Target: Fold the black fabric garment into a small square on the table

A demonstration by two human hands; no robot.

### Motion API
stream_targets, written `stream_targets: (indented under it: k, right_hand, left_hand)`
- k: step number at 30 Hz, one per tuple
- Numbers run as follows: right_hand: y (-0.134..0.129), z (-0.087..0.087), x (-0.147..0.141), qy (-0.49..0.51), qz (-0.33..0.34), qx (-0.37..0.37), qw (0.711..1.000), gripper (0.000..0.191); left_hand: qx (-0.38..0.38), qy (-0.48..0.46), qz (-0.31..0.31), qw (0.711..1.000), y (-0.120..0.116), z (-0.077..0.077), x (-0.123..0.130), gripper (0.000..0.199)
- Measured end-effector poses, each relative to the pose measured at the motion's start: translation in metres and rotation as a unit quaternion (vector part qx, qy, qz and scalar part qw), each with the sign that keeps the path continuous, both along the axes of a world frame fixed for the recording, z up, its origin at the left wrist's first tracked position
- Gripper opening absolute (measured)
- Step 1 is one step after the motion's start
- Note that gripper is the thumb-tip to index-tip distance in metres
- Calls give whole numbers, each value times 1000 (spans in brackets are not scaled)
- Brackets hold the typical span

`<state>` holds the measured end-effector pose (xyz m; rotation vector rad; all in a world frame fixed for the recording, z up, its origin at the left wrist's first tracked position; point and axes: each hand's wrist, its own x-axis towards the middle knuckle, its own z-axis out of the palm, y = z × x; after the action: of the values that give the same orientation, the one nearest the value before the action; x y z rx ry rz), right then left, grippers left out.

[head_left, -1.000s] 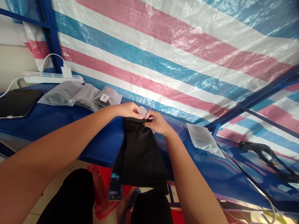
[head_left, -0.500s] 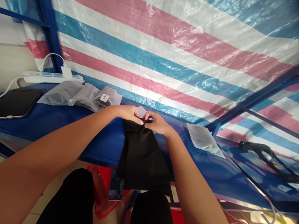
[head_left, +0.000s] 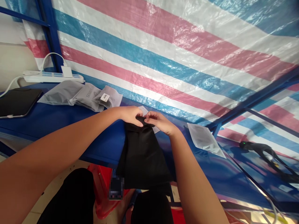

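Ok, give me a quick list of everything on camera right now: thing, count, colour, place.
black garment: 1, black, hanging over the table's front edge
table: 1, blue, across the view
grey bags: about 3, grey, left rear of table
clear bag: 1, clear, right of the hands
power strip: 1, white, far left rear, one white plug in it
tablet: 1, black, far left
scanner: 1, black, far right
tarp: 1, pink, blue and white stripes, behind table
red stool: 1, red, under table
left hand: pinching garment's top edge
right hand: pinching garment's top edge
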<state>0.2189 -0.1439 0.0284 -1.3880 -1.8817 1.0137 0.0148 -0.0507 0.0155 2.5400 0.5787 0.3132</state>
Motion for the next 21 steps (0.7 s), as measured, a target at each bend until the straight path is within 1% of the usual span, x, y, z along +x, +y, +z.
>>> stream_targets:
  k: [4,9,11,13,16,18,21]
  right_hand:
    - [0,-1,4,30,0,-25,999,25]
    - [0,-1,5,21,-5,-34,999,26]
    - [-1,0,5,26,1,-41,999,26]
    - [-1,1,5,28,12,-48,998,26]
    - [-1,2,6,15,30,-50,998,26]
    - [-1,2,7,3,38,-47,998,26]
    - [-2,2,7,-4,43,-43,998,26]
  left_hand:
    - [30,-5,-11,999,-6,2,1,31]
    - [44,-4,-1,999,-8,1,3,31]
    - [38,8,2,999,-8,2,2,33]
    - [14,32,-4,999,-8,6,0,40]
    - [-42,75,-12,996,-8,12,-5,53]
    - [-70,90,-13,993,-9,16,-7,55]
    - [-100,85,-22,991,-11,18,-7,52]
